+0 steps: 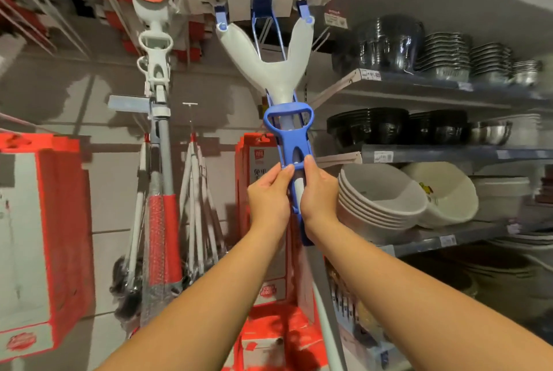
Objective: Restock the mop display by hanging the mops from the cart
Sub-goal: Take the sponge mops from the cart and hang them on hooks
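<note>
- While clasping the mop [269, 71] with left hand [267, 200] and right hand [320, 194] curled round its blue lever [291, 138], raised head-up beside a hanging white mop [155, 56]: not seen hooked.
- Could drop if released early.
- Could swing into stacked bowls [380, 200] alongside.

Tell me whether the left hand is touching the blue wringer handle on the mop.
Touching. The head view shows the left hand pinching the lower end of the blue wringer handle, with no gap between fingertips and plastic.
</note>
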{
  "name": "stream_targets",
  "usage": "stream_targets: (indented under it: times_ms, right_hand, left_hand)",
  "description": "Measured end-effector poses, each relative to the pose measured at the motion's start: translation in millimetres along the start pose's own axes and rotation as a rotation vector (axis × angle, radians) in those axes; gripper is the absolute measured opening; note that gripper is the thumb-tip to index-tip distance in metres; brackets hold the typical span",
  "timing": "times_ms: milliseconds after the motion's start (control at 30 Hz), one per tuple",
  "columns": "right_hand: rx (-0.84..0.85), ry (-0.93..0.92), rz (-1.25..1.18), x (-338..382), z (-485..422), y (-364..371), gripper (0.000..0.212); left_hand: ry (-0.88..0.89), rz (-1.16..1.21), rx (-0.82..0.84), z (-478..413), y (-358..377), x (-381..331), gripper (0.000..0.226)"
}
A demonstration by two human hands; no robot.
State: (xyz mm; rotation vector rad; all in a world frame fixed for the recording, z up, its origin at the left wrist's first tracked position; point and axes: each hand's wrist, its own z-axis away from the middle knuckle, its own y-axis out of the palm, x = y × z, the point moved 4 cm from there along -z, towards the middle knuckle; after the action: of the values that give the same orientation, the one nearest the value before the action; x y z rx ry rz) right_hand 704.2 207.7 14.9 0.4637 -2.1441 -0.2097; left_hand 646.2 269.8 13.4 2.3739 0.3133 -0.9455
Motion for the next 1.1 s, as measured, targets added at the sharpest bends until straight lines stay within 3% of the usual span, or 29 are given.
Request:
stream_targets:
  times_ms: [233,733,867,1100]
  right_hand:
    - [-0.047,-0.037,-0.049,17.4,-55.9,16.4,0.04]
    - [-0.039,-0.106,-0.182,13.3,-180.5,37.8,0.035]
    - [-0.042,-0.086,-0.187,1.6,-218.8,34.7,0.037]
    - [0.047,-0.051,-0.284,-17.7,-289.2,34.7,0.038]
  left_hand:
    - [0.069,-0.086,0.058,-63.1,24.7,-3.6,0.016]
    - [0.138,-0.202,0.146,-180.6,76.4,4.1,0.026]
    - [0.148,-0.24,0.116,-205.9,94.9,19.0,0.015]
    - [0.22,-0.304,0.008,-249.0,129.7,45.4,0.024]
